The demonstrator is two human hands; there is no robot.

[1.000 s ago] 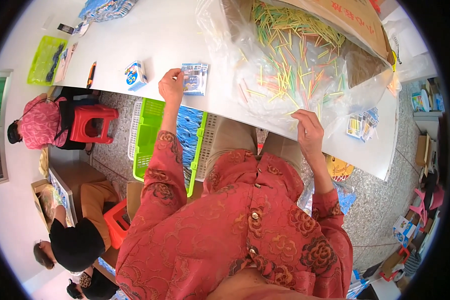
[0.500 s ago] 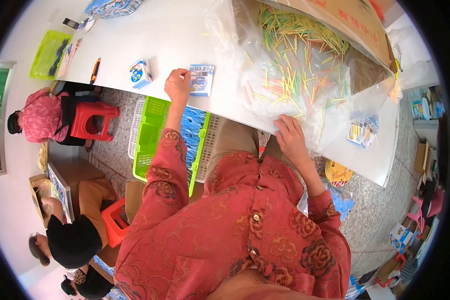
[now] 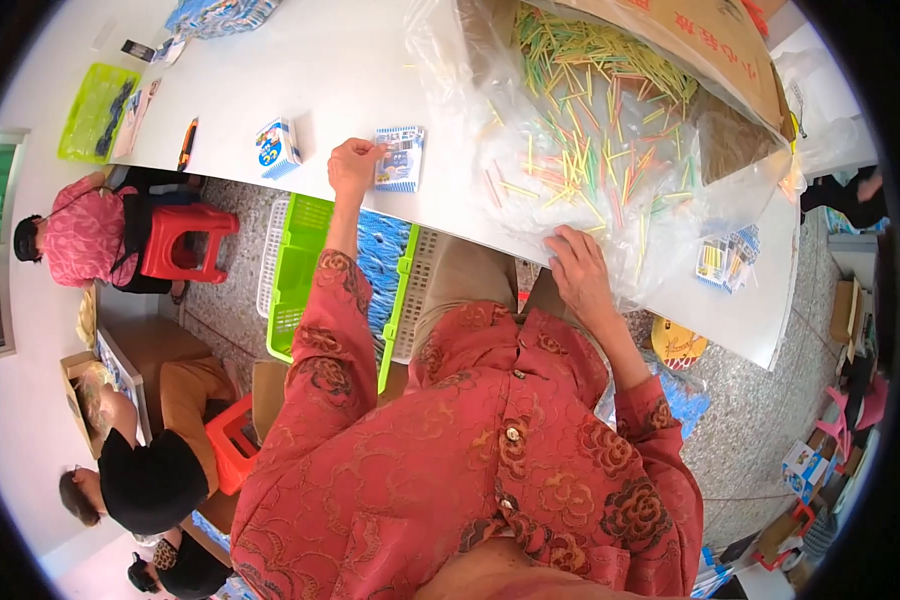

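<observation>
A flat blue-and-white packet [image 3: 399, 158] lies on the white table. Curled fingers of my left hand [image 3: 354, 170] meet its left edge, the tips pressed together; what is under them is hidden. My right hand [image 3: 582, 272] rests at the table's near edge, on the rim of a clear plastic bag [image 3: 490, 200], fingers stretched out and holding nothing. Beyond it, loose thin sticks [image 3: 580, 165] in yellow, green and pink spill over the plastic from a brown cardboard box [image 3: 715, 45]. Farther right lie more printed packets [image 3: 727, 262] with several sticks on them.
Left on the table are a small blue-and-white carton [image 3: 278, 147], an orange-and-black cutter [image 3: 188, 143] and a green tray [image 3: 98, 112]. Below the edge stands a green basket [image 3: 305, 250] of blue packets. Co-workers sit at left, near a red stool [image 3: 185, 240].
My left fingertips have shifted slightly right onto the packet's edge. My right hand stays almost still. Part of another person has come into view at the far right.
</observation>
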